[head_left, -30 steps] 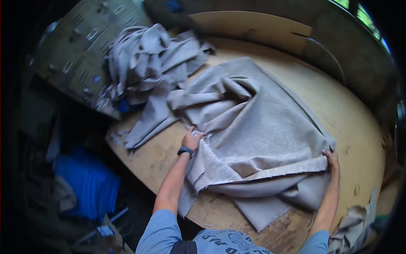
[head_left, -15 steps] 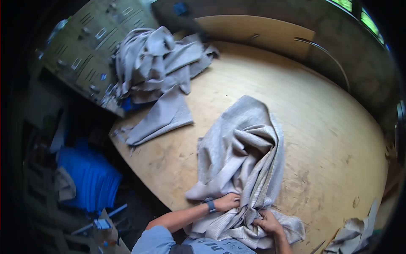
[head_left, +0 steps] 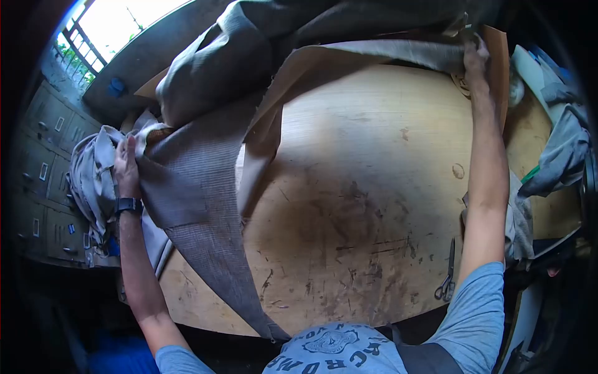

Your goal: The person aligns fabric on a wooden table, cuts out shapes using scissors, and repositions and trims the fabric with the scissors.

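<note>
A large piece of grey-brown fabric (head_left: 199, 168) is stretched in the air between my two hands, over the wooden table. My left hand (head_left: 128, 167) is raised at the left with its fingers closed on the fabric's edge; a watch is on that wrist. Far out at the upper right, my right hand (head_left: 475, 59) grips another edge. The fabric billows up at the back and hangs in a long point down toward my chest. Its far side is partly out of view.
The wooden table (head_left: 349, 274) has dark stains and scratches. Scissors (head_left: 446, 280) lie near its right front edge. A pile of grey cloth (head_left: 93, 177) rests at the left before metal lockers (head_left: 47, 168). More cloth (head_left: 567, 146) is at the right.
The bunched fabric has been lifted off the table and spread wide. My hands have moved from close together near my body to far apart and raised. The view has turned right.
</note>
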{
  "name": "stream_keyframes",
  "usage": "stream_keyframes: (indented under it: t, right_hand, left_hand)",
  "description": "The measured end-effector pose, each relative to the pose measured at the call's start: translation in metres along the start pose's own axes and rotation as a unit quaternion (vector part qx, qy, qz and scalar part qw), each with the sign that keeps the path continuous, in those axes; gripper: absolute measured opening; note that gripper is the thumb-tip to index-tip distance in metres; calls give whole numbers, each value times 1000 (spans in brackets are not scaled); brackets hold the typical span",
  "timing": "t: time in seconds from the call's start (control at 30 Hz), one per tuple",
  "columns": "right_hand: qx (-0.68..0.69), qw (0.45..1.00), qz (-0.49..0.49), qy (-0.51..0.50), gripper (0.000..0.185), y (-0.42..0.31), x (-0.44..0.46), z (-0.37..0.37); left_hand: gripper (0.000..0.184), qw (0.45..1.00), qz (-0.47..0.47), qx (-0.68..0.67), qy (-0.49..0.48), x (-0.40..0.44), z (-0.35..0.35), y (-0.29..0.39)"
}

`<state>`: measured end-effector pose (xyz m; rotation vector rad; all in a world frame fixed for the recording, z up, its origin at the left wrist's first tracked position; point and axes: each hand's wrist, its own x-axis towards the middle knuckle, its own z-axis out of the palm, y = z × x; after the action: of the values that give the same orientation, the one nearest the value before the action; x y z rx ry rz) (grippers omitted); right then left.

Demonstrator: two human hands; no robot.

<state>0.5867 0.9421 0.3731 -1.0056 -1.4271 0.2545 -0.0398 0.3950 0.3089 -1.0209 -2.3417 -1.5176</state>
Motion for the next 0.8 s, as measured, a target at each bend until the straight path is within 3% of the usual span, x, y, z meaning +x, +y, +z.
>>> stream_keyframes:
  t: [0.03,0.07,0.1,0.13,0.17,0.23,0.3,0.37,0.43,0.53,0.6,0.63,0.67,0.7,0.77,0.8]
  right_hand:
    - [-120,990,-78,-17,44,55,14,-3]
    - [-134,984,-51,-107,42,69,3,-21]
    - [-149,969,-21,-195,39,77,-22,-48]
    - [-186,945,77,-258,30,86,-43,-68]
    - [-80,939,140,-303,26,104,-66,-83]
    - [-87,925,193,-315,30,60,-124,-113]
    - [-54,923,204,-322,29,86,-174,-135]
    - [-137,917,187,-325,35,111,-231,-155]
    - [-131,913,178,-343,39,147,-293,-181]
    - [-226,904,188,-310,45,141,-364,-231]
    - [-198,892,253,-319,46,267,-424,-278]
    - [-160,859,316,-369,46,267,-438,-294]
    - [-129,818,377,-414,45,266,-452,-310]
    - [-130,817,375,-418,45,246,-459,-315]
    - [-174,769,493,-368,46,202,-474,-324]
    - [-176,770,492,-366,46,206,-483,-322]
  left_hand:
    - [61,996,-6,85,-10,-5,-17,-32]
    - [59,991,-57,112,-53,-23,-32,-41]
    - [57,980,-107,139,-99,-43,-48,-47]
    - [51,980,-78,153,-98,-62,-60,-47]
    - [46,980,-48,168,-100,-78,-68,-46]
    - [36,984,-53,110,-130,-99,-88,-44]
    - [28,977,-91,112,-159,-128,-105,-47]
    - [31,941,-151,163,-255,-172,-123,-89]
    - [34,910,-167,271,-266,-238,-120,-79]
    - [47,942,-254,166,-144,-333,-125,-135]
    - [57,945,-296,139,-19,-398,-126,-185]
    - [62,947,-291,132,41,-433,-131,-211]
    - [62,934,-318,154,61,-460,-126,-187]
    - [63,929,-321,178,55,-484,-116,-152]
    - [67,914,-357,187,39,-542,-90,-109]
    - [70,923,-345,166,33,-579,-72,-104]
